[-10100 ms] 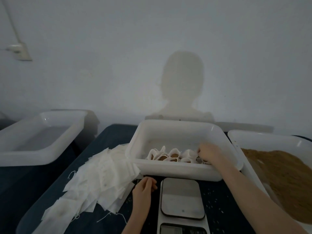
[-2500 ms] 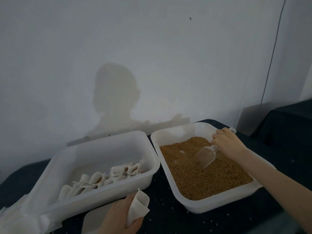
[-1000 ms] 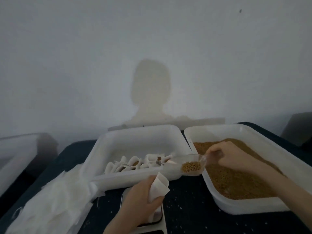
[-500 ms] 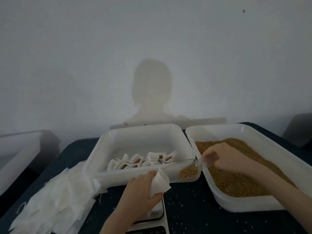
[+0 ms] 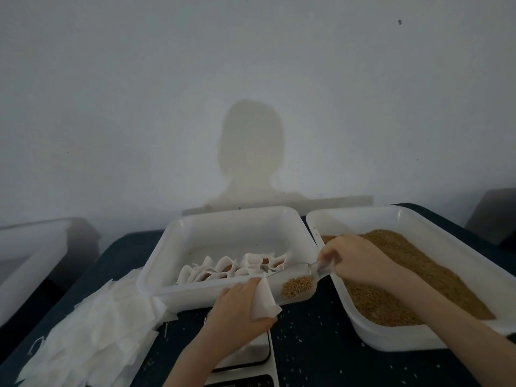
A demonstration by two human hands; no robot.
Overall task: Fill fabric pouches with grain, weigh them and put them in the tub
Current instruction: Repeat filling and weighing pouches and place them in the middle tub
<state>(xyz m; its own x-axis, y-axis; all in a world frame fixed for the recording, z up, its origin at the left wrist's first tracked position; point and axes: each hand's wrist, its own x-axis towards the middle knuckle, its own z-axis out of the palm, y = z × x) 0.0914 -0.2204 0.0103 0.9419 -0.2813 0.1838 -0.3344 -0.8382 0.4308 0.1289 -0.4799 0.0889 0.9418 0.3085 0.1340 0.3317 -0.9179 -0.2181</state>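
My left hand grips a white fabric pouch with its mouth held open, above the scale. My right hand holds the handle of a clear plastic scoop that carries brown grain. The scoop tilts down to the left, its front edge at the pouch's mouth. Behind them, the middle white tub holds a row of filled pouches. The right tub is full of brown grain.
A heap of empty white pouches lies left of the scale on the dark tablecloth. Another white tub stands at the far left. Loose grains dot the cloth. A pale wall rises right behind the tubs.
The scoop with grain came out of the right tub and moved left and down to the pouch's mouth. My left hand kept the pouch over the scale.
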